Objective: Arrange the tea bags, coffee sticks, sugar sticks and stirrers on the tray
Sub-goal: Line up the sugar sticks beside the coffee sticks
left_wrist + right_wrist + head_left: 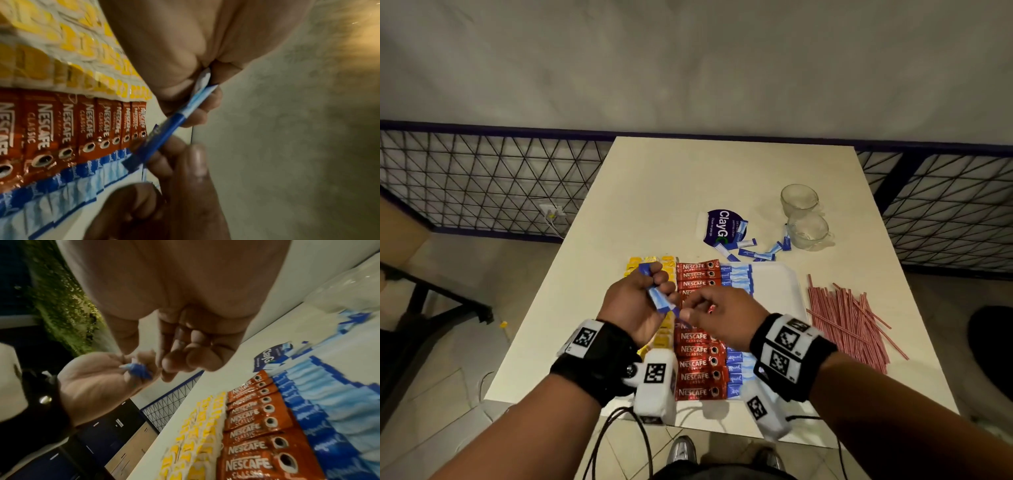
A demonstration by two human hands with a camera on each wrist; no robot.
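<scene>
In the head view, a small bunch of blue Equal sugar sticks [658,295] is held above the white tray [777,291], over its middle rows; the left hand [635,301] is curled round the bunch, and the right hand [717,317] pinches the near end of one stick between thumb and forefinger. On the tray, yellow tea bags [666,337] lie at the left edge, red Nescafé coffee sticks [697,363] beside them, and laid sugar sticks [736,368] right of those. Beyond the tray's far edge loose sugar sticks [756,251] are scattered on the tabletop [688,178]; the red-striped stirrers [849,318] are heaped off the tray's right side. In the left wrist view, one stick [174,123] is seen drawn out from the clenched left fingers [205,104] by the right hand's fingers [197,155]. In the right wrist view, the blue ends [137,371] are seen projecting from the left fist. The sticks are judged light, thin and easily creased, best taken near one end and drawn out singly.
</scene>
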